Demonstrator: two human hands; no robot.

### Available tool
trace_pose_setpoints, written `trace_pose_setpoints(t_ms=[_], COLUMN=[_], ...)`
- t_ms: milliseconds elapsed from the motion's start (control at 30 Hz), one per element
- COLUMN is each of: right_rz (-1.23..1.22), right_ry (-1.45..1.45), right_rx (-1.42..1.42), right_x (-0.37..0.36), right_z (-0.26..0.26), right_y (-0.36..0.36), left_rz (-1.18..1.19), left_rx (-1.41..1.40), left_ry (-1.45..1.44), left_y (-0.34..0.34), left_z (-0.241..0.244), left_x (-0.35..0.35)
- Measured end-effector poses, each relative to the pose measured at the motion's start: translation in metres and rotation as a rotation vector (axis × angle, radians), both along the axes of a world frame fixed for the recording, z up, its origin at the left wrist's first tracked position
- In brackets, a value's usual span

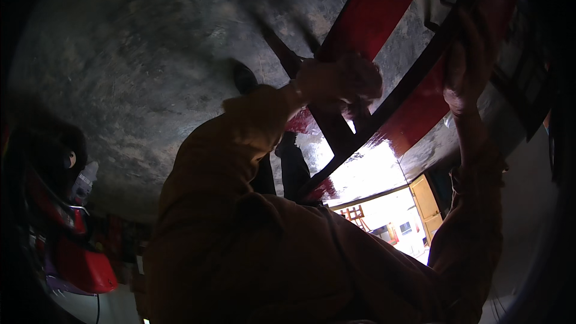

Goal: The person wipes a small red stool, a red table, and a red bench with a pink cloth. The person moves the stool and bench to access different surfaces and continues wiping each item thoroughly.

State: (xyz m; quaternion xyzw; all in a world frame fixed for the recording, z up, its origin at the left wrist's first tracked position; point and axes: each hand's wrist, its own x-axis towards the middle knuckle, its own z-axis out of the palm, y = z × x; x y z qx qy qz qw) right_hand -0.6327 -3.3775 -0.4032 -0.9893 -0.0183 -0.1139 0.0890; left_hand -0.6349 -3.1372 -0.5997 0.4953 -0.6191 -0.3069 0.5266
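Note:
A large piece with glossy red panels (375,9) and dark rails (405,83) slants across the upper right, in front of my body. My left hand (339,82), blurred and in shadow, is bent over a dark crosspiece (335,128) near the middle of the piece. Whether something is held in its fingers cannot be seen. At the right, my right hand (470,65) lies against the red surface beside the long dark rail, its fingers spread and pointing up the picture. Its fingertips are hard to make out in the dark.
Mottled grey floor (135,67) spreads over the upper left. A red object (85,265) and a bottle (84,182) are at the far left. Bright light comes through a doorway with a yellowish door (425,202) at the lower right. Dark framework (522,94) stands beyond my right hand.

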Motion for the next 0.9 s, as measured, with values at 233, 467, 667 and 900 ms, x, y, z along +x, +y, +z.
trace_pose_setpoints(t_ms=[233, 467, 667, 900], right_rz=[-0.036, -0.092, -0.027, 0.083], right_ry=[-0.017, -0.066, -0.128, -0.069], right_rx=[0.051, 0.137, 0.008, -0.4], right_x=[0.007, -0.006, -0.02, -0.032], right_z=[-0.001, -0.004, -0.013, -0.013], right_y=[0.008, 0.006, -0.008, -0.023], left_rz=[-0.093, -0.077, 0.376, 0.671], left_rx=[0.23, 0.655, 0.387, 0.647], left_ry=[-0.106, 0.322, 0.149, 1.012], left_y=[-0.028, -0.01, 0.026, 0.167], left_z=[-0.023, -0.034, 0.02, 0.005], left_x=[-0.026, -0.025, 0.024, -0.038])
